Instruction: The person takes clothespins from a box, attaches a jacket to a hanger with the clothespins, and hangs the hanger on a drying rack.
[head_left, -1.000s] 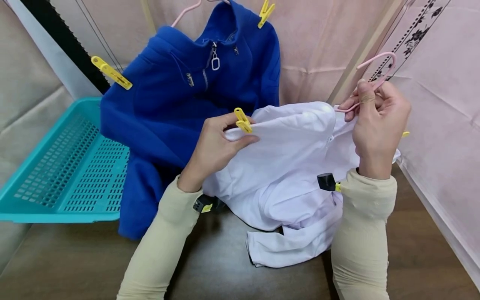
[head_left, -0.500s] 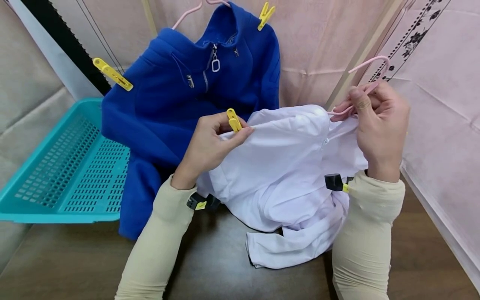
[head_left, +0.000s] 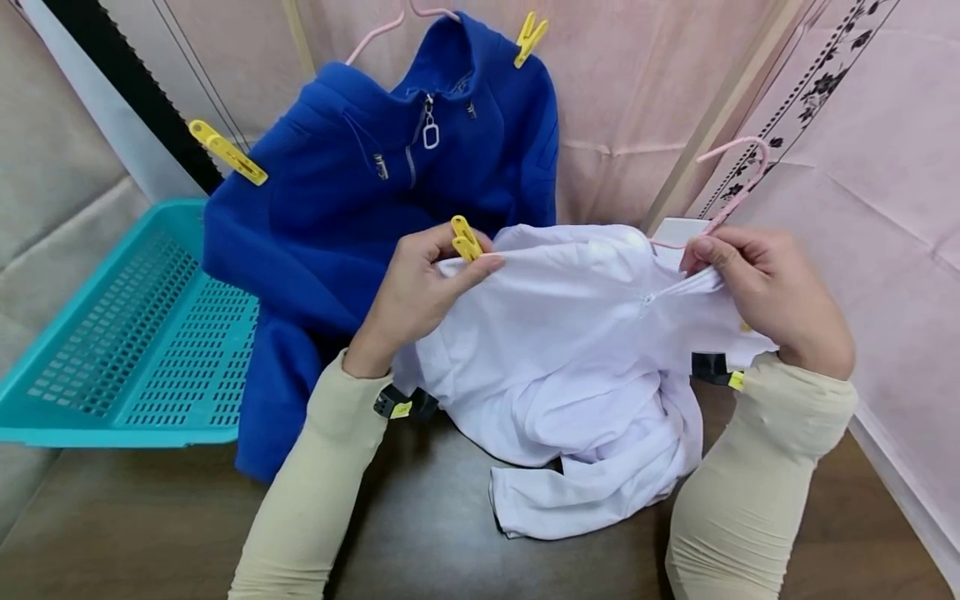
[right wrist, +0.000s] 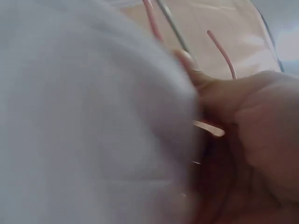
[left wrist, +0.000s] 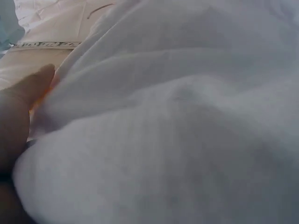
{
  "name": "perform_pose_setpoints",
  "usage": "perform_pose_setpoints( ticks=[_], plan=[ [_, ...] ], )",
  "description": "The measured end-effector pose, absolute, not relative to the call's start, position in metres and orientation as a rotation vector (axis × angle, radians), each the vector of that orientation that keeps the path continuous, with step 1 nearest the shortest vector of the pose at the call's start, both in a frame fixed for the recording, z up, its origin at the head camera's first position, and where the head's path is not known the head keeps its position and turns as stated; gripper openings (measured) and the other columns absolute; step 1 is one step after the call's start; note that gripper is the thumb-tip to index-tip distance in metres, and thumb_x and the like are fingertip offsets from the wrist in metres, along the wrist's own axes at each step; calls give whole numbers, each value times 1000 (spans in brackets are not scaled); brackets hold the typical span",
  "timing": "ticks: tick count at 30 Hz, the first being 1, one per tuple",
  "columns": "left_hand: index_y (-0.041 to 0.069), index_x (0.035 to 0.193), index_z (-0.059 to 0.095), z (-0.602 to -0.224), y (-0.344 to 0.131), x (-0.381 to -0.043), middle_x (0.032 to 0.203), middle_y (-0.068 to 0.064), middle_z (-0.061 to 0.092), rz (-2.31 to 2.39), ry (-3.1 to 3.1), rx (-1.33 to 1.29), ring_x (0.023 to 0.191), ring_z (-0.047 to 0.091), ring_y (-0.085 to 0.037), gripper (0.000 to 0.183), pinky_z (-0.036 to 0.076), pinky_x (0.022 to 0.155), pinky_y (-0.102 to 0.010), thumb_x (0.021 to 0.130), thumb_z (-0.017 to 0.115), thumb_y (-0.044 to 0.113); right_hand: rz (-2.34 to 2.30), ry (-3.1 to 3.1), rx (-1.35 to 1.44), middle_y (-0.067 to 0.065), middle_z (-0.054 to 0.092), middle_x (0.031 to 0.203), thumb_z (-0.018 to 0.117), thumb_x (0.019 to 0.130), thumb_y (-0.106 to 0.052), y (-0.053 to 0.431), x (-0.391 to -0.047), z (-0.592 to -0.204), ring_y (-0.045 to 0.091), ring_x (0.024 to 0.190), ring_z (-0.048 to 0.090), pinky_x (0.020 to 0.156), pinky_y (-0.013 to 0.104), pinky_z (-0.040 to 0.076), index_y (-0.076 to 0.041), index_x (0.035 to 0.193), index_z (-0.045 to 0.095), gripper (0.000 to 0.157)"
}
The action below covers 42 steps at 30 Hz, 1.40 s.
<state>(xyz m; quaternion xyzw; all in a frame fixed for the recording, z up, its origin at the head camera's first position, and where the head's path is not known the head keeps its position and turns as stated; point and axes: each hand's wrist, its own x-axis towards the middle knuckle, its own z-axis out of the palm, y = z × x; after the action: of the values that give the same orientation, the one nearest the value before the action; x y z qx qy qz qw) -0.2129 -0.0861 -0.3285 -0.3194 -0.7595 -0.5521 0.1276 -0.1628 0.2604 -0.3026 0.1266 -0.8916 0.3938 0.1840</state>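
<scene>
A white zip-neck top [head_left: 555, 308] hangs on a pink hanger [head_left: 744, 187] and spills in folds onto the table. My left hand [head_left: 423, 287] pinches its left shoulder edge, thumb in front, right beside a yellow clothespin [head_left: 466, 239]. At the collar's right side, thumb and fingers of my right hand [head_left: 780, 287] pinch the fabric edge, close against the hanger below its hook. Whether those fingers also hold the hanger, I cannot tell. In the left wrist view the white cloth [left wrist: 163, 130] fills most of the picture; in the right wrist view my thumb [right wrist: 219, 93] lies by the cloth.
A blue zip-neck sweatshirt [head_left: 397, 200] hangs behind on another pink hanger [head_left: 375, 37], with yellow clothespins [head_left: 227, 152] at both shoulders. A turquoise basket [head_left: 135, 333] stands at the left. Pinkish cloth [head_left: 615, 108] covers the back; the table [head_left: 420, 517] is brown.
My right hand has moved down from the hanger's neck to the top's collar edge, and the hook now stands free above it. My left hand has shifted slightly left.
</scene>
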Motion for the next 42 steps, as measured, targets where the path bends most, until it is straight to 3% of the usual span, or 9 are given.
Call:
perform_pose_setpoints(
  ticks=[6,12,16,24,29,33,36,38,42],
  plan=[
    [0,128,53,-309,-90,-200,119,-15,67,-1476,-2078,-783,115,55,-23,52,40,93,-35,83,75,10,1320,-2238,83,-11,65,75,62,94,-20,250,-161,-299,5,69,51,57,15,36,4,83,68,27],
    [-2,134,46,-302,-96,-197,136,-16,55,-1414,-2060,-656,130,47,-27,55,40,101,-46,86,70,7,1526,-2078,-104,-7,68,77,67,89,-29,249,-159,-293,5,66,51,51,15,36,-1,83,73,29],
    [-5,131,47,-303,-99,-199,135,-18,55,-1445,-2021,-686,129,50,-28,47,41,100,-47,89,66,4,1635,-2128,-99,-7,69,83,68,88,-34,256,-157,-286,5,75,53,57,15,40,-1,89,73,33],
    [-5,125,52,-304,-100,-199,131,-19,58,-1491,-2035,-709,126,52,-29,35,41,97,-49,91,61,1,2097,-2141,-89,-3,68,82,64,90,-38,249,-156,-290,7,63,60,52,21,48,-4,98,70,35],
    [-6,120,54,-304,-101,-199,124,-20,61,-1501,-2013,-712,120,56,-31,29,43,94,-49,92,59,0,2264,-2198,7,-2,62,83,57,95,-34,243,-149,-297,6,68,56,55,20,46,-3,99,65,32],
    [-7,118,55,-303,-104,-198,121,-21,63,-1517,-1985,-701,117,58,-29,27,44,91,-46,92,58,0,2213,-2294,105,-5,59,79,52,99,-27,244,-136,-295,3,59,51,46,20,39,-5,108,62,26],
    [-7,118,55,-301,-105,-198,120,-21,64,-1530,-1983,-701,116,58,-28,26,44,90,-44,93,57,1,2331,-2122,170,-1,64,87,48,101,-17,247,-124,-291,5,66,60,50,19,47,-2,114,60,24],
    [-7,118,55,-300,-107,-198,119,-21,64,-1540,-1982,-703,116,58,-27,26,43,90,-44,93,56,1,2456,-1930,196,5,64,102,46,101,-12,248,-115,-287,10,82,64,63,21,53,2,118,57,25],
    [-8,116,55,-299,-111,-198,117,-21,65,-1555,-1973,-705,114,59,-25,24,43,88,-37,94,55,2,2450,-1838,160,8,58,112,48,100,-14,242,-104,-278,14,93,63,73,24,54,3,122,53,27]
  ],
)
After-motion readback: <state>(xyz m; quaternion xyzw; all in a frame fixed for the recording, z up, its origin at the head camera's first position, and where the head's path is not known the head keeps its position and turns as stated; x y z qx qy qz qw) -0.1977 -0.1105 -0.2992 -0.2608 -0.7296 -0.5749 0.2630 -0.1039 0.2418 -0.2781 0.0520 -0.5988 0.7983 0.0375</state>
